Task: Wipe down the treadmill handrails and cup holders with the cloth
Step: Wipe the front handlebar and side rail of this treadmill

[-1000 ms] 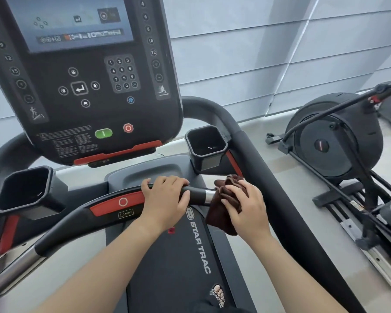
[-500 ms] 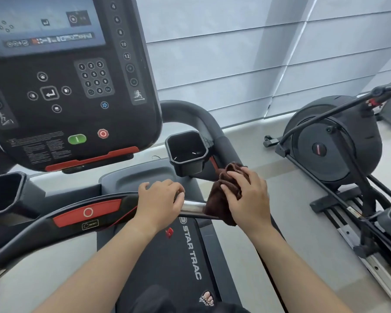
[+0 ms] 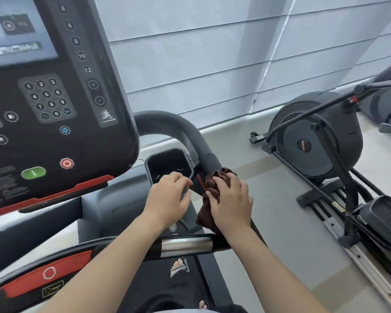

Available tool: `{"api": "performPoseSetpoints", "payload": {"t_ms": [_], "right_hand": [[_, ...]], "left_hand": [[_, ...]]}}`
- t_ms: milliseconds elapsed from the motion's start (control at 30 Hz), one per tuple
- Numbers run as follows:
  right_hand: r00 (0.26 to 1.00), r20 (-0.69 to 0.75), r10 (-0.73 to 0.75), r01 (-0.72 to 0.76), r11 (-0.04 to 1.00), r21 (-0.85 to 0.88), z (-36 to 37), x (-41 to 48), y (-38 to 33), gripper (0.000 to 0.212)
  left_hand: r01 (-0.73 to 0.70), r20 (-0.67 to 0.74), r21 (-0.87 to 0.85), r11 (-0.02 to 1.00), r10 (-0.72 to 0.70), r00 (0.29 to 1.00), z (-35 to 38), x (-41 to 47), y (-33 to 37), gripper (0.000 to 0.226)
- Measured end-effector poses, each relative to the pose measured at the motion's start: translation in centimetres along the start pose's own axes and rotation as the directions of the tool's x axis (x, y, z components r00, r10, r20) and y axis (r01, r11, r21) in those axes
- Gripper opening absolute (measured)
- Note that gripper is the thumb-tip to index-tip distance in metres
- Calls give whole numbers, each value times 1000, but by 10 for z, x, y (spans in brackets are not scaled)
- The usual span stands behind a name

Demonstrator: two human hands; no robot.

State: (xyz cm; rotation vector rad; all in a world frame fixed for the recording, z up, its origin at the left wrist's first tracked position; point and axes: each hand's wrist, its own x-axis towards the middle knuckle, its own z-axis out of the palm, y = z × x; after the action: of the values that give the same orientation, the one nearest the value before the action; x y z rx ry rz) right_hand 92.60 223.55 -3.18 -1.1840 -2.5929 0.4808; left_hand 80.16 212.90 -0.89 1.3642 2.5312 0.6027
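Left hand [image 3: 167, 197] moved to cup holder [image 3: 167, 163] edge, right hand [image 3: 231, 199] clutching cloth [image 3: 215, 179]

The console [image 3: 52, 105] is standing at the upper left; the cup holder [image 3: 169, 164] is sitting just below its right corner, and the side handrail [image 3: 190, 134] is curving behind and to the right of that holder; the left hand [image 3: 168, 199] is resting against the holder's near rim; the right hand [image 3: 231, 201] is lying just right of it, pressing the cloth [image 3: 215, 184] onto the side handrail; the front crossbar [image 3: 185, 243] is running left to right beneath both forearms, nearer the camera; the elliptical machine [image 3: 318, 141] is standing on the floor [image 3: 280, 233] well apart to the right.
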Motion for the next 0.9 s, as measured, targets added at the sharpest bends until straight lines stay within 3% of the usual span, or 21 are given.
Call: {"api": "performPoseSetpoints", "payload": {"t_ms": [300, 600, 733, 900], "right_hand": [[997, 13, 80, -80, 996, 29, 6, 57, -16, 41], [998, 37, 42, -43, 999, 32, 6, 57, -17, 41], [993, 110, 41, -46, 998, 39, -2, 47, -14, 40], [987, 152, 48, -58, 997, 57, -19, 8, 6, 39]], "left_hand": [[4, 125, 64, 998, -12, 992, 31, 17, -25, 53], [22, 111, 51, 998, -28, 993, 34, 20, -22, 56], [11, 160, 87, 996, -25, 987, 30, 16, -22, 60], [1, 106, 177, 984, -20, 994, 25, 5, -8, 61]]}}
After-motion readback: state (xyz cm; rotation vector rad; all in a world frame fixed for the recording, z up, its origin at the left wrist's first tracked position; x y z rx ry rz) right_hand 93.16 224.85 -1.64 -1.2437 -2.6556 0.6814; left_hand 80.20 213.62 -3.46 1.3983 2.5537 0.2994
